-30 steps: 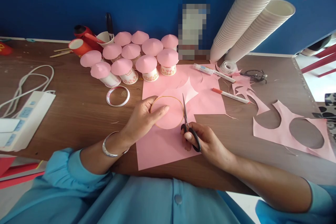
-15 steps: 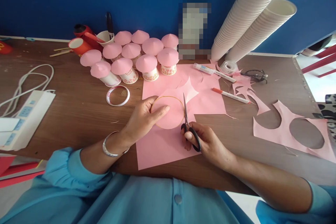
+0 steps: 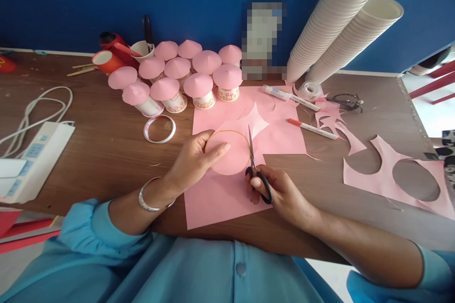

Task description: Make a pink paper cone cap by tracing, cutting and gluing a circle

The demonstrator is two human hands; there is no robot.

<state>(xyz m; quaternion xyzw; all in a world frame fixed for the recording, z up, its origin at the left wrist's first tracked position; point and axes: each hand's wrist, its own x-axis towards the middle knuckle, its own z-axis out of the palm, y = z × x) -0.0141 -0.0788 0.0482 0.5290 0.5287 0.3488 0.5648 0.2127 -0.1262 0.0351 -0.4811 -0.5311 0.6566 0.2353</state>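
Right hand: grips black-handled scissors | left hand: pinches pink disc at left side, thumb on top | disc: between hands, right edge at scissor blades, over pink sheet | farther: cone-topped cups on surface

Eleven pink cones, two cup stacks, one scissors.

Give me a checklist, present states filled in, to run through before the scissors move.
1. Scissors held in the right hand: ok.
2. Pink paper circle held by the left hand: ok.
3. Left thumb away from the blades: ok.
4. Blades touching the circle's edge: cannot tell.
5. No other paper beneath the circle: not ok, a pink sheet lies there.
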